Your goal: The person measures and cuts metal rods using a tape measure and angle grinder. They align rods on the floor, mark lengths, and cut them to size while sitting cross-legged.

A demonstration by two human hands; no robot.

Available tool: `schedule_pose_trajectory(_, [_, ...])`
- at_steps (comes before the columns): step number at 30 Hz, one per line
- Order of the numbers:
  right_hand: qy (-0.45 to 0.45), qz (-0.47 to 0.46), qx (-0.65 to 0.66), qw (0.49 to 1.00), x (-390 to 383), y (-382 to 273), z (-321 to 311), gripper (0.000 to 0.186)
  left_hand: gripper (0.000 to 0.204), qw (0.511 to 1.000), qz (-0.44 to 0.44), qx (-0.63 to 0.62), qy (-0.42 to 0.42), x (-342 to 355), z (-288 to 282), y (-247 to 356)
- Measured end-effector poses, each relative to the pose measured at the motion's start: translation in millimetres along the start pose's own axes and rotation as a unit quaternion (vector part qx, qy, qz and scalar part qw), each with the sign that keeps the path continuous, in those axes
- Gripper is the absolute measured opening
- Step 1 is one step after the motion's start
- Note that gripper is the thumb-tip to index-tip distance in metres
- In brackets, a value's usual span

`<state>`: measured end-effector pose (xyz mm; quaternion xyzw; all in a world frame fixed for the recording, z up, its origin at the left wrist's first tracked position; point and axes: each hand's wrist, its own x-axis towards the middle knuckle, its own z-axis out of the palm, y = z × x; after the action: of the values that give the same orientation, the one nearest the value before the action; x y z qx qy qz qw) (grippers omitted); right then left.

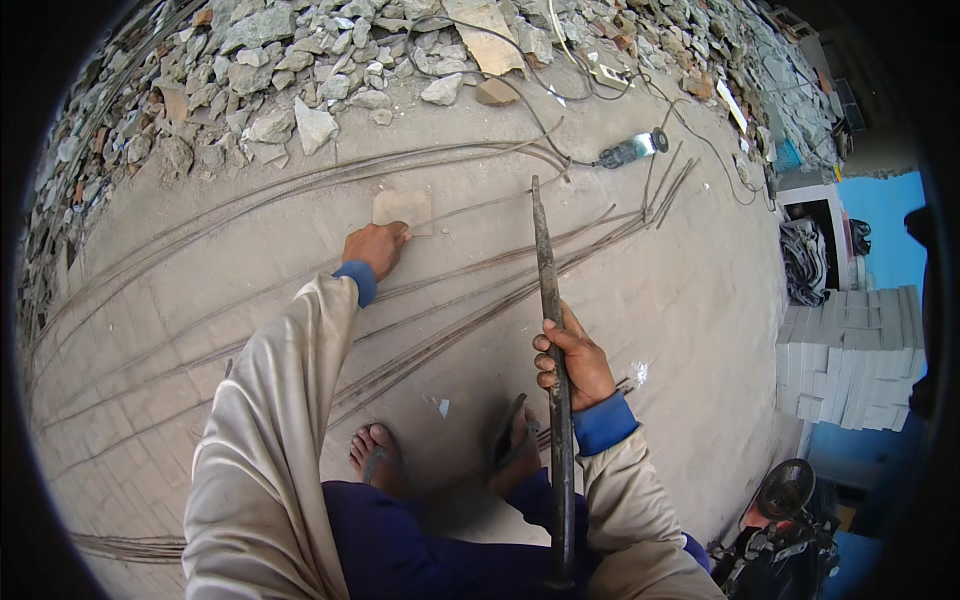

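My left hand (378, 248) is closed around a thin steel rod (470, 206), just below a square tan tile (403, 208) on the ground. From that hand the rod runs right, its end meeting the upper part of a long dark metal bar (548, 262). My right hand (578, 358) wraps its fingers round this bar, which tapers toward its far end and reaches back past my right leg. More rusty steel rods (440, 345) lie in bundles beneath both arms, fanning out leftward.
Broken concrete rubble (270, 70) heaps along the far side. An angle grinder (632, 150) with a trailing black cord rests beyond the rods. Stacked pale blocks (850, 355) stand at the right, with a motorcycle (785, 530) nearer. My sandalled feet (380, 460) are close to the rods.
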<state>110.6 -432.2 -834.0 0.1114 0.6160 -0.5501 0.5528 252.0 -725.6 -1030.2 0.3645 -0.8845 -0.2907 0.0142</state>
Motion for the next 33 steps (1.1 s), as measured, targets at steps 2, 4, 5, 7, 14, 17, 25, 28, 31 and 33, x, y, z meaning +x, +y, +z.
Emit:
schedule_pose_trajectory(2, [-0.005,0.006,0.033,0.999,1,4,-1,0.066,0.027,1.0,-0.018,-0.005,-0.011,-2,6,0])
schedule_pose_trajectory(4, [-0.022,-0.008,0.052,0.998,4,15,3,0.069,0.027,1.0,-0.02,-0.01,-0.02,0,9,0])
schedule_pose_trajectory(5, [0.008,-0.009,0.064,0.998,5,20,6,0.069,0.027,1.0,-0.013,-0.013,-0.017,2,8,-2])
schedule_pose_trajectory(7, [0.019,-0.016,0.054,0.998,9,29,11,0.068,0.028,1.0,-0.01,-0.021,-0.02,5,6,-5])
schedule_pose_trajectory(14, [0.081,-0.029,0.022,0.996,18,38,36,0.067,0.03,0.997,-0.047,-0.02,-0.057,10,5,-3])
schedule_pose_trajectory(17, [0.093,-0.046,0.041,0.994,28,44,50,0.069,0.031,0.998,-0.045,-0.012,-0.052,15,7,-4])
schedule_pose_trajectory(25, [0.109,-0.05,0.038,0.992,49,42,71,0.03,0.034,0.994,-0.095,-0.021,-0.046,12,5,3])
schedule_pose_trajectory(28, [0.116,-0.055,0.046,0.991,48,39,82,0.039,0.033,0.992,-0.112,-0.028,-0.05,8,-1,12])
schedule_pose_trajectory(31, [0.101,-0.065,0.053,0.991,49,42,95,0.051,0.031,0.99,-0.125,-0.025,-0.059,6,-7,15])
schedule_pose_trajectory(33, [0.109,-0.076,0.055,0.99,52,44,98,0.058,0.031,0.991,-0.123,-0.025,-0.04,5,-8,16])
